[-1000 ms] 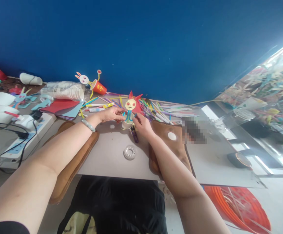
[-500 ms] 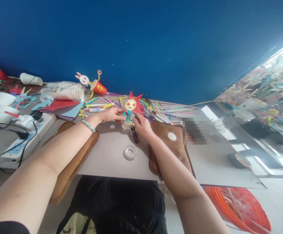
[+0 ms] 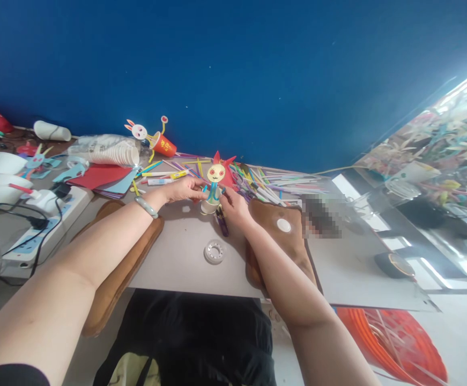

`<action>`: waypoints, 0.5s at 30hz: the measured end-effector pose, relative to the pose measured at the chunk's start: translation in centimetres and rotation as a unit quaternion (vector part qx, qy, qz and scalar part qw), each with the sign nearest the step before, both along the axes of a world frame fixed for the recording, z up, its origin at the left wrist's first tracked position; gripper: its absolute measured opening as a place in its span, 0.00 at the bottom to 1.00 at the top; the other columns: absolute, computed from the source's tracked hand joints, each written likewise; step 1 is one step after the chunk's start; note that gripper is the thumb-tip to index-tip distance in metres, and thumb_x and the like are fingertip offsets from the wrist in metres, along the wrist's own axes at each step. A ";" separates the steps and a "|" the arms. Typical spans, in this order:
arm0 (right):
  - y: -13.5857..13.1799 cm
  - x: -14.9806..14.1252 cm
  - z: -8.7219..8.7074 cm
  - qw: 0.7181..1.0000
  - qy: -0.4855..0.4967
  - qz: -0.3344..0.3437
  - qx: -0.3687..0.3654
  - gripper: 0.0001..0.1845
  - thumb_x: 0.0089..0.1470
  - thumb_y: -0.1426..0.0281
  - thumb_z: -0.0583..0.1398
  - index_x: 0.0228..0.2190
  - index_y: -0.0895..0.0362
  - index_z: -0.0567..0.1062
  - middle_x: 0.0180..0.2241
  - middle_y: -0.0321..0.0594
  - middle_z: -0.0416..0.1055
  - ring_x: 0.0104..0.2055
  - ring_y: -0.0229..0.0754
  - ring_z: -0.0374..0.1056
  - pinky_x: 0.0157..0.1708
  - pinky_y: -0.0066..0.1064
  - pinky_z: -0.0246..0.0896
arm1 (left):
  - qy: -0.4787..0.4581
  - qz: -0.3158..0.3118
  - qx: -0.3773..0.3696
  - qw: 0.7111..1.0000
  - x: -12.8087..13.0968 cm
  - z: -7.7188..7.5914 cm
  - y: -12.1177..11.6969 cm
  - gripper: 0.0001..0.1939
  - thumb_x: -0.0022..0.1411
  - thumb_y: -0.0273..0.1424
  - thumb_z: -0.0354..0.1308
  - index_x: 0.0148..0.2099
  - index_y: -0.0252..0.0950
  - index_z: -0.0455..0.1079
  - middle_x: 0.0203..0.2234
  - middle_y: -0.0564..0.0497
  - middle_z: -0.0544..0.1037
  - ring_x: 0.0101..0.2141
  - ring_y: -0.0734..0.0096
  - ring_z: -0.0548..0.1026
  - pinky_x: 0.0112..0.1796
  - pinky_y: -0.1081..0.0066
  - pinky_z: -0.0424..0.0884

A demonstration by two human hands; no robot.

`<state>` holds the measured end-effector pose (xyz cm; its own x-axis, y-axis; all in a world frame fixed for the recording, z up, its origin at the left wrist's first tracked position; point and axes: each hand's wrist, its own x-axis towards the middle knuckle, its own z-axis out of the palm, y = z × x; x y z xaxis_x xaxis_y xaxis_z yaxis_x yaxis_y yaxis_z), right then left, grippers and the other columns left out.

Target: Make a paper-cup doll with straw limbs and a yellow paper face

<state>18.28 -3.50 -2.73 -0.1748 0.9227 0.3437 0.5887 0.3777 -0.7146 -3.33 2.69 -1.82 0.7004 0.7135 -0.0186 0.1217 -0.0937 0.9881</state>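
A paper-cup puppet (image 3: pixel 216 173) stands at the middle of the table, with a round yellow face, red eyes and blue straws bent below the head. Its white cup (image 3: pixel 209 207) rests at the bottom of the straws. My left hand (image 3: pixel 188 188) pinches a blue straw end on the puppet's left side. On the other side my right hand (image 3: pixel 234 205) is closed on the other blue straw end, its fingertips partly hiding it. Red pointed paper (image 3: pixel 230 174) shows behind the face. A dark purple pen-like thing (image 3: pixel 222 222) lies beside the cup, under my right hand.
A tape roll (image 3: pixel 215 251) lies nearer me. Brown cushions (image 3: pixel 275 236) flank the work spot. Loose straws and markers (image 3: pixel 271 182) spread along the wall. At left are a power strip (image 3: pixel 52 225), stacked cups (image 3: pixel 112 151) and a finished-looking rabbit cup puppet (image 3: pixel 164 145). An orange bin (image 3: pixel 354 327) stands below right.
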 end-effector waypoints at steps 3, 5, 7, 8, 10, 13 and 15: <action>0.0 0.0 0.0 1.000 -0.001 -0.005 0.002 0.19 0.59 0.65 0.53 0.46 0.59 0.76 0.28 0.37 0.72 0.29 0.41 0.63 0.32 0.32 0.58 | 0.003 -0.001 0.004 1.000 0.0 0.2 -0.1 0.26 0.54 0.38 0.69 0.53 0.32 0.74 0.29 0.52 0.77 0.26 0.78 0.70 0.31 0.74 0.68; -0.1 0.0 -0.1 1.000 -0.003 -0.019 -0.003 0.19 0.59 0.64 0.53 0.46 0.59 0.75 0.26 0.37 0.71 0.28 0.41 0.63 0.32 0.31 0.57 | 0.004 0.000 0.004 1.000 0.0 0.3 -0.1 0.26 0.54 0.38 0.69 0.53 0.32 0.74 0.29 0.52 0.77 0.26 0.79 0.70 0.30 0.74 0.68; -0.2 -0.1 -0.2 0.999 -0.004 -0.036 -0.011 0.18 0.59 0.63 0.54 0.44 0.58 0.76 0.25 0.36 0.69 0.28 0.41 0.63 0.31 0.31 0.56 | 0.003 0.006 -0.001 1.000 -0.1 0.4 -0.1 0.27 0.53 0.38 0.69 0.53 0.32 0.73 0.30 0.52 0.77 0.26 0.79 0.70 0.30 0.74 0.69; -0.2 -0.1 -0.3 0.999 -0.002 -0.044 -0.015 0.17 0.59 0.62 0.54 0.42 0.58 0.76 0.25 0.36 0.69 0.27 0.41 0.63 0.30 0.31 0.56 | 0.002 0.011 -0.005 1.000 -0.1 0.4 -0.1 0.27 0.53 0.37 0.70 0.53 0.32 0.73 0.29 0.52 0.77 0.26 0.79 0.71 0.30 0.74 0.69; -0.3 -0.2 -0.4 0.998 0.007 -0.055 -0.022 0.17 0.59 0.60 0.54 0.41 0.58 0.76 0.25 0.36 0.69 0.27 0.40 0.63 0.30 0.31 0.56 | 0.003 0.023 -0.009 1.000 -0.1 0.3 0.0 0.27 0.53 0.37 0.70 0.53 0.32 0.72 0.28 0.53 0.76 0.25 0.78 0.71 0.30 0.74 0.69; -0.2 -0.3 -0.6 0.997 0.031 -0.063 -0.032 0.19 0.59 0.57 0.55 0.43 0.58 0.76 0.25 0.35 0.70 0.27 0.39 0.64 0.29 0.30 0.57 | -0.003 0.033 -0.009 0.999 -0.3 0.1 0.2 0.29 0.53 0.37 0.70 0.54 0.33 0.69 0.26 0.55 0.76 0.25 0.77 0.72 0.31 0.73 0.70; 0.0 -0.2 -0.8 0.996 0.054 -0.062 -0.040 0.20 0.59 0.56 0.55 0.43 0.57 0.75 0.26 0.36 0.71 0.26 0.39 0.65 0.28 0.30 0.59 | -0.012 0.044 -0.005 0.999 -0.4 0.0 0.3 0.29 0.54 0.37 0.70 0.55 0.34 0.68 0.25 0.56 0.75 0.25 0.77 0.72 0.31 0.73 0.71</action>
